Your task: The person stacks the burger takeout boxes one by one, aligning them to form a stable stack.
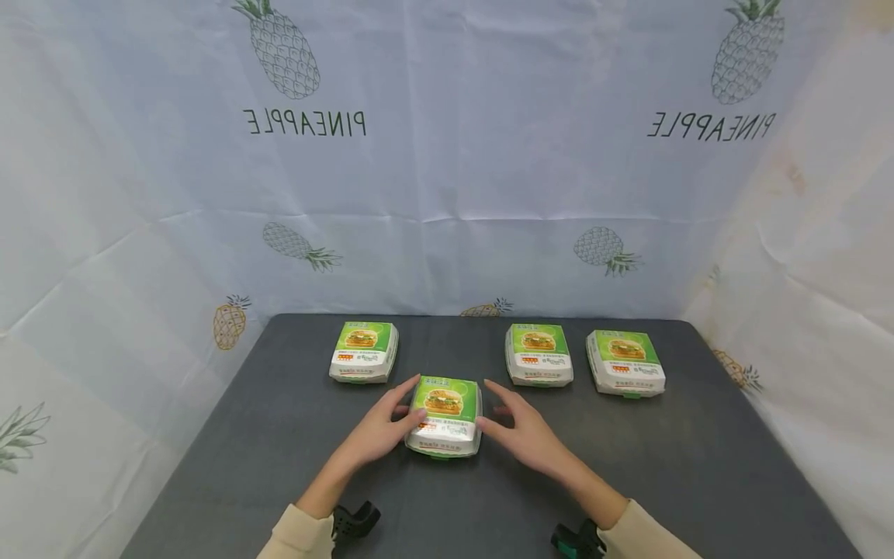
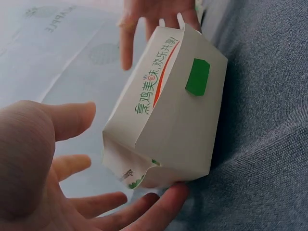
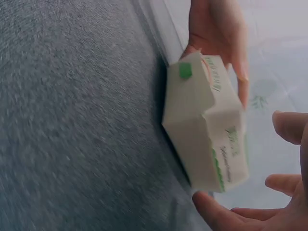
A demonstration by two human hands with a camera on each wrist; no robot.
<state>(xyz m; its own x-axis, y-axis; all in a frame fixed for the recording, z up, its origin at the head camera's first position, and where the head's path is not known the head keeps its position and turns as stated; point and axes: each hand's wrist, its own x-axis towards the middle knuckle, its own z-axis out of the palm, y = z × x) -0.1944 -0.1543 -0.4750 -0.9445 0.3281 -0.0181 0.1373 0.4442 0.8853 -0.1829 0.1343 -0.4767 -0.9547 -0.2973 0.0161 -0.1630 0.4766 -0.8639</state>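
A white and green burger box point(image 1: 444, 419) with a burger picture on its lid sits on the dark table between the two hands. My left hand point(image 1: 380, 428) is at its left side, fingers spread and relaxed. In the left wrist view, the fingertips of that hand point(image 2: 103, 207) reach the lower edge of the box point(image 2: 187, 120), while the thumb stands off its side. On the right side, my right hand point(image 1: 525, 435) faces the box with thumb and fingers apart. The right wrist view shows an index fingertip close to a bottom corner of the box point(image 3: 192, 110).
Behind the hands stand more matching boxes: one at the back left point(image 1: 364, 352) and two at the back right, the nearer to centre point(image 1: 538, 355) and the outer one point(image 1: 625, 363). A pineapple-print curtain point(image 1: 447, 171) surrounds the grey table point(image 1: 279, 466).
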